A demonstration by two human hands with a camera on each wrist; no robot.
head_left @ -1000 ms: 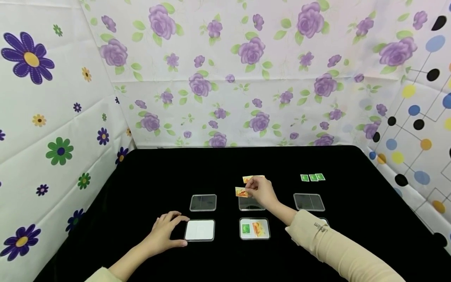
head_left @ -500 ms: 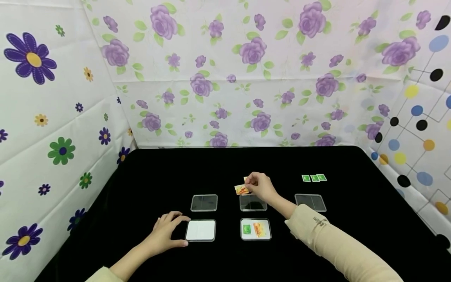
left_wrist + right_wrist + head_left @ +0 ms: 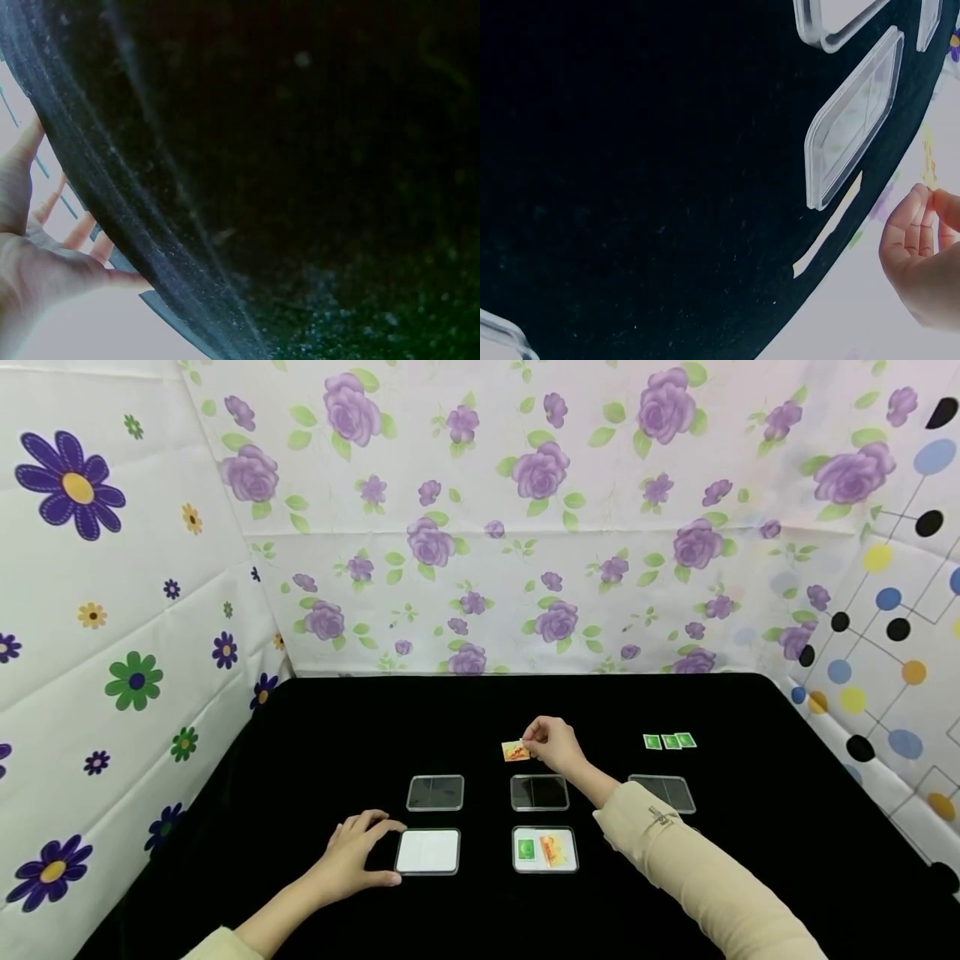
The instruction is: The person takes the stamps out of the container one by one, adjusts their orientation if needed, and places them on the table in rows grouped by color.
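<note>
My right hand [image 3: 557, 745] pinches a small orange-yellow stamp [image 3: 514, 751] between thumb and fingertips, above the far middle of the table. The raised stamp [image 3: 928, 154] appears edge-on in the right wrist view. Beneath it, a pale strip-like stamp [image 3: 829, 225] lies on the cloth beyond a clear lid [image 3: 855, 120]. My left hand [image 3: 354, 857] rests with fingers spread, index and thumb tips at the left edge of a clear case with a white card [image 3: 427, 851]. Another case [image 3: 545, 867], at centre, holds a green stamp [image 3: 527, 849] and an orange one [image 3: 554, 852].
Three green stamps [image 3: 670, 742] lie at the far right. Behind the cases sit clear lids: left [image 3: 436, 793], middle [image 3: 540, 794] and right [image 3: 667, 791], the right one partly covered by my sleeve [image 3: 697, 860]. Black cloth [image 3: 360, 718] covers the table; patterned curtains [image 3: 487, 568] enclose it.
My right hand has moved slightly away from me with the pinched stamp, off the middle lid. My left hand has stayed in place beside the white-card case.
</note>
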